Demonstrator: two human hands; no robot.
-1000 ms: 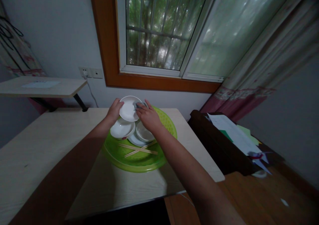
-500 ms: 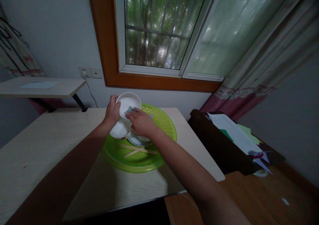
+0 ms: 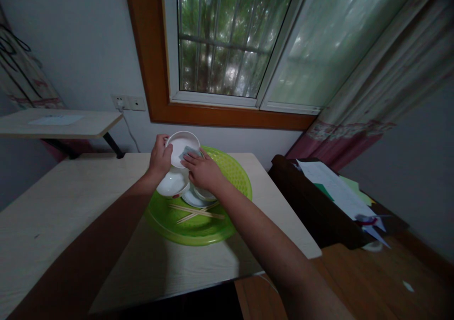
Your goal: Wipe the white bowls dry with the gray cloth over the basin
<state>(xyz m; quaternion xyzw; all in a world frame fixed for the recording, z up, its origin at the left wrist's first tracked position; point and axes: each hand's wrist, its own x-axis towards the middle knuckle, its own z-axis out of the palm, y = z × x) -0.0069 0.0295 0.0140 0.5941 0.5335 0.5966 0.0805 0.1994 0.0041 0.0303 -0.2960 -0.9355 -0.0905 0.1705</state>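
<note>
My left hand (image 3: 161,155) is closed on the rim of a white bowl (image 3: 179,142), tilted so its inside faces me. Inside that bowl, my right hand (image 3: 204,168) presses a grey-green cloth (image 3: 187,151) against the wall. Just below sits a second white bowl (image 3: 172,182) in a round green plastic basket (image 3: 198,239). Partly hidden by my right hand and wrist, another bowl (image 3: 204,194) stands on a pale plate (image 3: 191,198). Several wooden chopsticks (image 3: 196,211) lie crossed at the near side of the basket.
The basket stands on a light wooden table (image 3: 88,197). At the back left is a raised shelf (image 3: 64,124) on dark legs. A dark brown seat (image 3: 301,202) with papers (image 3: 329,187) is at the right. Behind the table is a window (image 3: 230,41).
My right hand has shifted slightly right inside the tilted bowl, and more of the cloth shows. The left hand keeps its hold on the bowl, nearly unmoved.
</note>
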